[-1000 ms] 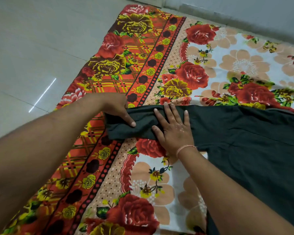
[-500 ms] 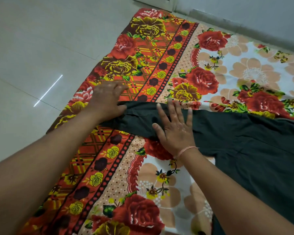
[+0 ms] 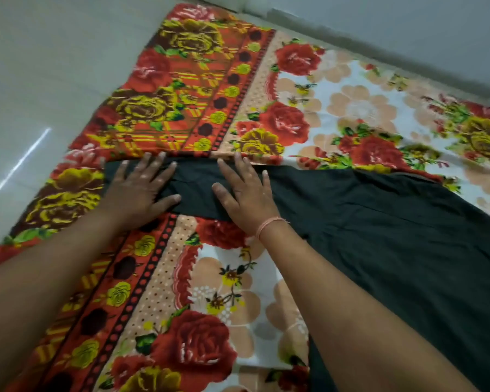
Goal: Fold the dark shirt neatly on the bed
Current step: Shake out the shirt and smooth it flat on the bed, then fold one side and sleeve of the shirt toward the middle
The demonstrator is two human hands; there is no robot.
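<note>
One dark shirt (image 3: 379, 222) lies flat on one flowered bedsheet (image 3: 224, 278). The body of the shirt runs off the right and bottom of the view. One sleeve (image 3: 195, 190) sticks out straight to the left of the shirt body.

Two hands are in view, both on that sleeve, palms down, bare forearms coming in from the near side.

The left hand (image 3: 137, 190) sits on the outer end of the sleeve, farthest from the shirt body. Its fingers (image 3: 153, 165) are straight and spread apart, tips reaching the far edge of the sleeve. The thumb lies out flat on the dark cloth and points toward the other hand. It grips nothing, just presses flat.

The right hand (image 3: 245, 193) is on the same sleeve, nearer the shirt body, just beside the left hand but not touching it. Its fingers (image 3: 241, 168) are straight and splayed, tips at the far sleeve edge, thumb flat on the cloth. It also presses and does not pinch. One thin pink thread (image 3: 269, 223) circles the right wrist at the near edge of the sleeve.

The sheet has red and yellow roses and a red dotted border strip passing under the sleeve. A pale tiled floor (image 3: 40, 66) lies beyond the sleeve end, with one bright streak of light on it. A grey wall (image 3: 408, 24) stands well beyond the shirt.
</note>
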